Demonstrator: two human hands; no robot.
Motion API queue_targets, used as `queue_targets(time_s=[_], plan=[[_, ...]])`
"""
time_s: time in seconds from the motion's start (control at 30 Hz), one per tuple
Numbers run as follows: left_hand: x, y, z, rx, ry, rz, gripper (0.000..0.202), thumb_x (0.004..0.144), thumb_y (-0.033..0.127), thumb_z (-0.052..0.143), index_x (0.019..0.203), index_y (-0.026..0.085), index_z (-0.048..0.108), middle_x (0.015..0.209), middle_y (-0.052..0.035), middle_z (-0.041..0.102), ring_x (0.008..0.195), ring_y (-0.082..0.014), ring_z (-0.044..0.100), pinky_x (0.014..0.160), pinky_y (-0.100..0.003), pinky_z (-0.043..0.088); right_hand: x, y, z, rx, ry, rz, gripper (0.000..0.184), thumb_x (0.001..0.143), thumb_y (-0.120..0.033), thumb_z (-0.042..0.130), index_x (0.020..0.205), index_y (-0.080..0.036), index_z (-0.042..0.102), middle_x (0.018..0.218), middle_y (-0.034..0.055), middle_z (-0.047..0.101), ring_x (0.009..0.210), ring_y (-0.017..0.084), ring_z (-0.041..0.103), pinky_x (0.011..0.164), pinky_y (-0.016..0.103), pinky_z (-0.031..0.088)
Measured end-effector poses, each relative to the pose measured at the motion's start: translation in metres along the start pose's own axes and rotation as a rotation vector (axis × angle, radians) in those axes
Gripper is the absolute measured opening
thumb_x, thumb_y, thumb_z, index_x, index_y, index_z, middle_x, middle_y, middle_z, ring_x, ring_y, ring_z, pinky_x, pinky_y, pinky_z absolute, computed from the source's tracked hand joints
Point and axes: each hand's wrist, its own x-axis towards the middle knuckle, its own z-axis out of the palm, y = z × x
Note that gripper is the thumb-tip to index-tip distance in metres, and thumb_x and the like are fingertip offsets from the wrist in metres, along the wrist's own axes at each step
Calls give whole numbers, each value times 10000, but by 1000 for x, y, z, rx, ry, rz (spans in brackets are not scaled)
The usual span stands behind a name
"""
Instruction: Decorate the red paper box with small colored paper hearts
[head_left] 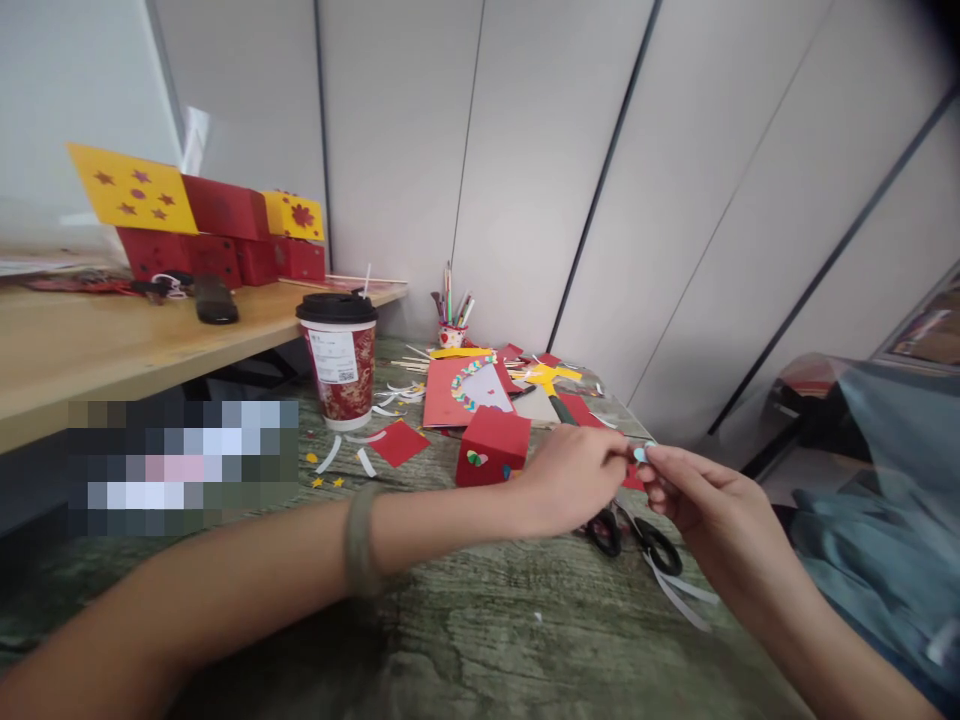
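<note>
Between the thumb and fingertips of my right hand (712, 500) is a small pale-blue sticker-like piece (640, 454). My left hand (574, 478) reaches across from the left, its fingers pinched together right against that piece; what they grip is too small to make out. Just behind my left wrist sits a red paper box (491, 445), with a green heart shape and a blue shape stuck on its front. Black-handled scissors (658, 548) lie on the table below both hands, their blades partly hidden.
A lidded paper cup (341, 365) with a straw stands at the left. Behind are a red card (448, 395), a pen holder (452, 333) and scattered paper strips. A wooden shelf (259, 325) holds red and yellow boxes (225, 215). Clothing (862, 560) lies at the right.
</note>
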Motion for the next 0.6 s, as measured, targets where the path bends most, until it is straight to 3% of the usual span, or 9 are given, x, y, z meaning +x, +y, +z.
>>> queue_targets(time_s=[0.1, 0.2, 0.3, 0.6], plan=[[-13, 4, -24, -459, 137, -236, 210, 818, 165, 354, 964, 161, 504, 833, -41, 642, 720, -112, 592, 630, -231, 474, -2, -4, 15, 21, -30, 26, 184, 562, -288, 754, 679, -154, 705, 606, 20, 639, 494, 54, 494, 442, 139, 414], [-18, 2, -42, -671, 109, -254, 164, 799, 239, 448, 885, 137, 545, 822, -51, 629, 709, -102, 582, 587, -197, 471, -4, -9, 31, 48, -111, 39, 166, 596, -282, 734, 705, -160, 709, 620, 17, 644, 498, 46, 491, 457, 139, 408], [-17, -3, -51, -706, 120, -237, 144, 746, 222, 541, 840, 123, 587, 790, -44, 634, 687, -92, 574, 574, -188, 468, -5, -12, 41, 57, -198, 29, 143, 622, -274, 717, 715, -166, 710, 626, 11, 644, 506, 44, 486, 472, 142, 402], [-18, -12, -57, -584, 124, -289, 109, 708, 169, 555, 754, 112, 635, 727, -38, 668, 658, -91, 597, 623, -214, 483, -6, -2, 45, -154, -269, -3, 179, 687, -341, 651, 725, -175, 704, 679, 27, 646, 525, 65, 483, 486, 183, 392]])
